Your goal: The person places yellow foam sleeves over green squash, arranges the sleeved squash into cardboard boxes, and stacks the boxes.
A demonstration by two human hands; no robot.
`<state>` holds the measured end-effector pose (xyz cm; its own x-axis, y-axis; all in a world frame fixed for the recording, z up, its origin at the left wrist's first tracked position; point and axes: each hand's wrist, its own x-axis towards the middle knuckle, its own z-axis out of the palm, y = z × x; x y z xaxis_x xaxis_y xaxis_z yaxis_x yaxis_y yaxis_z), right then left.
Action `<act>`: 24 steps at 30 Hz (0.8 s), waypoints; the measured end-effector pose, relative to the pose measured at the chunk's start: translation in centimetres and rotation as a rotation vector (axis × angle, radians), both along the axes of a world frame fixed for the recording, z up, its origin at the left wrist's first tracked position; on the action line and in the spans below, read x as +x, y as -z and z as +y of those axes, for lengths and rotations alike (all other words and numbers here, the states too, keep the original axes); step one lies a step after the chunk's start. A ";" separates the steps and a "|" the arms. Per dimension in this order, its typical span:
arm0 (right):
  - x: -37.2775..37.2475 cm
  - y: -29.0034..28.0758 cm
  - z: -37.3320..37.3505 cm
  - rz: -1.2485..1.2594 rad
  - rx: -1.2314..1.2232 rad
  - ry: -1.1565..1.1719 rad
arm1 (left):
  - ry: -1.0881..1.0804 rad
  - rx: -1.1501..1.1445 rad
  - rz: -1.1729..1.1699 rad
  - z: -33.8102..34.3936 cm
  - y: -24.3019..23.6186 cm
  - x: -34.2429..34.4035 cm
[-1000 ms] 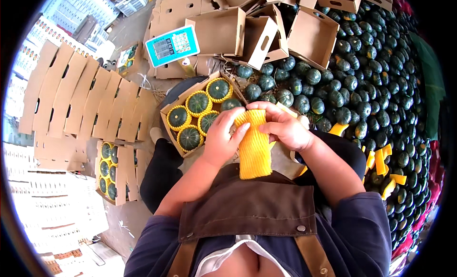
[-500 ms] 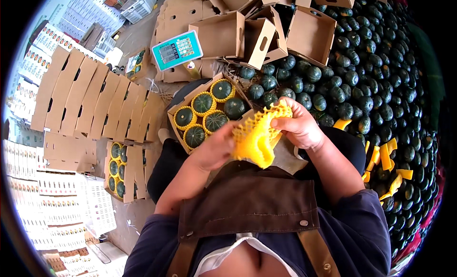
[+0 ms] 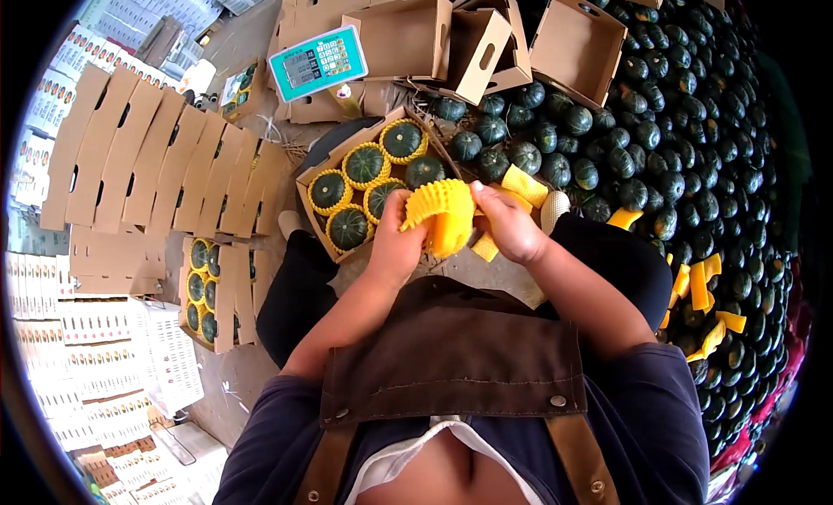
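Above my lap, my two hands hold a yellow foam net sleeve [image 3: 444, 212], bunched and curved with its ribbed mesh showing. My left hand [image 3: 397, 238] grips its left end; my right hand [image 3: 514, 232] pinches its right edge with thumb and fingers. Flat yellow foam sleeves [image 3: 525, 184] show just past my right hand; whether it touches them I cannot tell. Just beyond my left hand is an open cardboard box [image 3: 314, 223] of dark green squashes. Several wear yellow nets, like the squash [image 3: 349, 228] at the near corner; one squash [image 3: 425, 172] on the right appears bare.
A large heap of green squashes [image 3: 668, 188] fills the right side, with loose yellow sleeves [image 3: 698, 284] on it. Empty cardboard boxes [image 3: 577, 49] and a teal-faced scale display [image 3: 318, 64] stand at the far side. Packed boxes [image 3: 113, 158] line the left.
The foam sleeve has gone from stretched and hanging to bunched and curved between my hands. My left hand now grips it from below. Flat yellow sleeves now show past my right hand.
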<state>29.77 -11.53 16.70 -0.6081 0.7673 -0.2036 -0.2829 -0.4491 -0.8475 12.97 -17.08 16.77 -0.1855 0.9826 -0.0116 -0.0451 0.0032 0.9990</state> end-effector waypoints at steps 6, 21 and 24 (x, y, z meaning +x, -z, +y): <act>0.2 -0.9 0.2 0.336 -0.292 0.031 | 0.601 -0.229 -1.243 -1.0 -1.9 -1.5; 1.1 0.9 -1.5 0.387 -0.331 -0.045 | 0.386 -0.505 -0.874 0.5 4.5 0.9; 1.5 -0.4 -0.9 0.276 -0.197 -0.103 | 0.242 -0.211 0.082 6.1 9.4 -1.7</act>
<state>31.26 -12.44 17.11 -0.7331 0.6614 -0.1589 -0.4339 -0.6345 -0.6396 11.24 -11.00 7.35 0.0438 0.9757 -0.2145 0.0624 0.2116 0.9754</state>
